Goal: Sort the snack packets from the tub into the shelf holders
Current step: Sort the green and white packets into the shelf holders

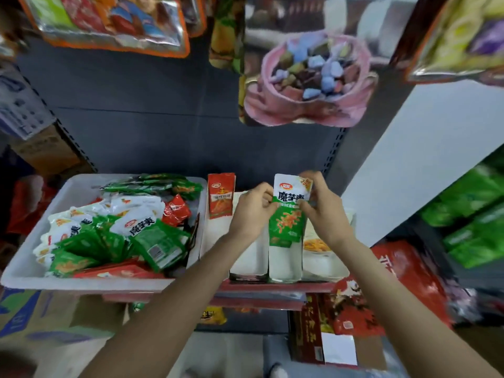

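Left hand: fingers curled, pinching the left edge of a green-and-white snack packet about halfway up.

Right hand: fingers curled round the packet's right edge and upper right corner, thumb on its face.

Green-and-white snack packet: held upright between both hands, white top half with dark printed characters, green lower half. Its bottom end sits at the mouth of a clear shelf holder, third in the row counted from the tub.

Clear shelf holders: a row of upright transparent slots on the shelf. The leftmost holder, just beside the tub, carries a red snack packet standing upright. The second holder lies under the left hand; its contents cannot be made out. The rightmost holder, beneath the right wrist, shows something yellow-orange inside, blurred.

White tub: rectangular, left of the holders, piled with loose packets, mostly green and white, a few red.

Shelf back panel: dark grey, behind the tub and holders.

Hanging snack bags: above, along the top edge, out of focus.

Pink-printed bag: hanging above the hands.

Red packaged goods: below the shelf edge, lower right.

Cardboard carton: beneath the tub, lower left.
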`<action>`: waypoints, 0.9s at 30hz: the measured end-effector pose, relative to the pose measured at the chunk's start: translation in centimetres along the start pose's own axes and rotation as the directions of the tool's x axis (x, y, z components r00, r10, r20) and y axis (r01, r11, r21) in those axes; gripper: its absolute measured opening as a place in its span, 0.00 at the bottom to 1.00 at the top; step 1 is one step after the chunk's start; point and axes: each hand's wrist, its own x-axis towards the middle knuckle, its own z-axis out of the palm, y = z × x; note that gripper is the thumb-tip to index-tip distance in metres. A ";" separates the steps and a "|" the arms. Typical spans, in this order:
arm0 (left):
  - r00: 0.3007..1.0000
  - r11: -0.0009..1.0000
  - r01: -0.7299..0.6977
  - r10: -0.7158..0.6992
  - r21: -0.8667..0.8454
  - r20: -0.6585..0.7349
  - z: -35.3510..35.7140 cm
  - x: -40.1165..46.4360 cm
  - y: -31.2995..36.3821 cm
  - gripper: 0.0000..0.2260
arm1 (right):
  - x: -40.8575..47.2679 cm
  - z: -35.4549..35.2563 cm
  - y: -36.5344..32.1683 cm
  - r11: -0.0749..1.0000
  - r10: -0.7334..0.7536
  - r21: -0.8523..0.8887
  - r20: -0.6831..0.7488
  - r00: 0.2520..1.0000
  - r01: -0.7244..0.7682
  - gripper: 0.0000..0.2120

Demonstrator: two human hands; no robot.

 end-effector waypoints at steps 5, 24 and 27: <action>0.993 0.993 -0.074 0.082 0.092 -0.081 0.8 0.3 0.2 0.08 | -0.2 0.6 2.3 0.999 -0.028 -0.043 0.079 0.997 0.031 0.18; 0.987 0.882 -0.127 0.157 0.454 -0.029 0.1 -1.2 -2.1 0.07 | -0.4 3.9 2.0 0.930 -0.106 -0.339 0.124 0.987 0.142 0.11; 0.985 0.915 -0.085 0.136 0.395 -0.105 -3.2 -2.7 -3.4 0.06 | -0.7 5.6 -0.6 0.986 -0.035 -0.157 0.131 0.991 0.055 0.12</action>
